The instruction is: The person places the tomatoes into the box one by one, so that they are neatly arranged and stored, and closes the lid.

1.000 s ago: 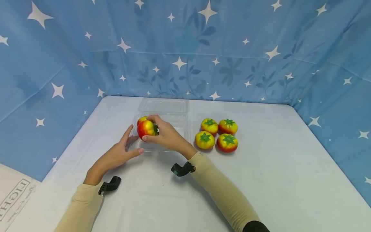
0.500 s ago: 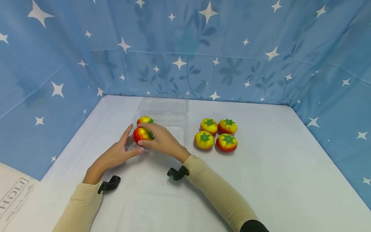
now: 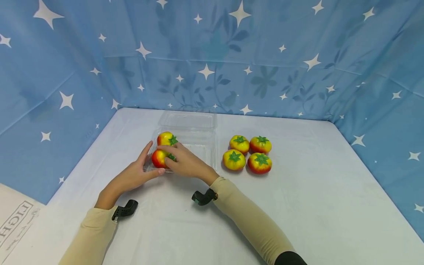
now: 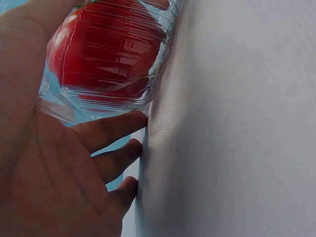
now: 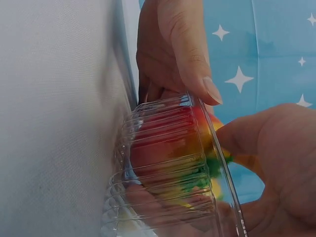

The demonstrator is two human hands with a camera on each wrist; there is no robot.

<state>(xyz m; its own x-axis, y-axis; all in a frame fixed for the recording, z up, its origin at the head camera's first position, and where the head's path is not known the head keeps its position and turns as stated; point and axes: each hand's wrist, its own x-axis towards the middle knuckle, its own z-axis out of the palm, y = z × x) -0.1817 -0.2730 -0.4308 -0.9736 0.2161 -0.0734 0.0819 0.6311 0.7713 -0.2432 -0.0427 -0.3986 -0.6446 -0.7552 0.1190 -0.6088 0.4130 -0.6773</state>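
A clear plastic clamshell box (image 3: 200, 142) stands open on the white table, its lid laid back behind it. Inside at the left are two red-and-yellow toy tomatoes with green leafy tops, a rear one (image 3: 164, 138) and a front one (image 3: 158, 159). My right hand (image 3: 190, 162) has thumb and fingers around the front tomato, low inside the box; the right wrist view shows this through the ribbed wall (image 5: 173, 128). My left hand (image 3: 132, 178) rests at the box's near left corner, fingers spread along the side and thumb by the front rim, holding nothing.
Several more toy tomatoes (image 3: 234, 160) sit grouped on the table to the right of the box. A blue star-patterned curtain (image 3: 212, 55) borders the back and sides. A printed pale surface (image 3: 18, 224) shows at the lower left.
My right hand has carried the front tomato nearer and down into the box's front left, and its thumb has since drawn back slightly. The left hand has stayed by the corner.
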